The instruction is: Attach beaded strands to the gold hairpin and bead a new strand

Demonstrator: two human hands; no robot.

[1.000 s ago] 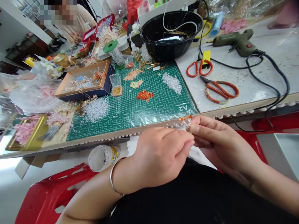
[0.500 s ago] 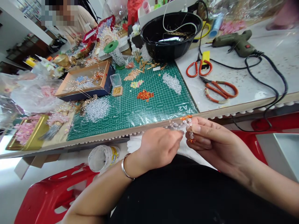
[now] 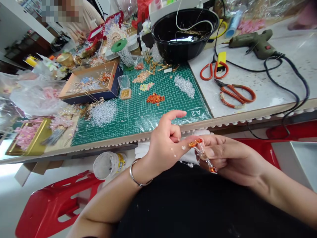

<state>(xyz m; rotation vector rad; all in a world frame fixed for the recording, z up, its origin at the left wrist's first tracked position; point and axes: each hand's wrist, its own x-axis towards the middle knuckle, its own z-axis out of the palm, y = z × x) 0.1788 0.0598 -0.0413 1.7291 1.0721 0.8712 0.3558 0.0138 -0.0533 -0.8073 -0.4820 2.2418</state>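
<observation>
My right hand point(image 3: 226, 153) pinches a strung beadwork piece point(image 3: 199, 149) with orange and clear beads between thumb and fingers. Orange beads show at its upper and lower ends. Against the beadwork's left side, my left hand point(image 3: 166, 142) has its thumb stretched out. Its index finger is raised and apart from the thumb, the other fingers are curled, and no object shows between them. Small clear beads hang in front of the left thumb and below it; their thread is too fine to follow. Beyond the hands, an orange bead pile point(image 3: 155, 98) lies on the green cutting mat point(image 3: 138, 115).
Clear bead piles point(image 3: 102, 113) lie on the mat beside a small gold-bead box point(image 3: 125, 94). A black basin point(image 3: 184, 38) stands behind. Orange-handled scissors point(image 3: 237, 94) and a corded glue gun point(image 3: 255, 43) lie right. Left is an open box point(image 3: 91, 82); a person point(image 3: 86, 19) sits beyond.
My left hand has gone from closed fingers to a raised index finger and extended thumb, close to the beadwork. The right hand has lowered slightly, tilting the piece.
</observation>
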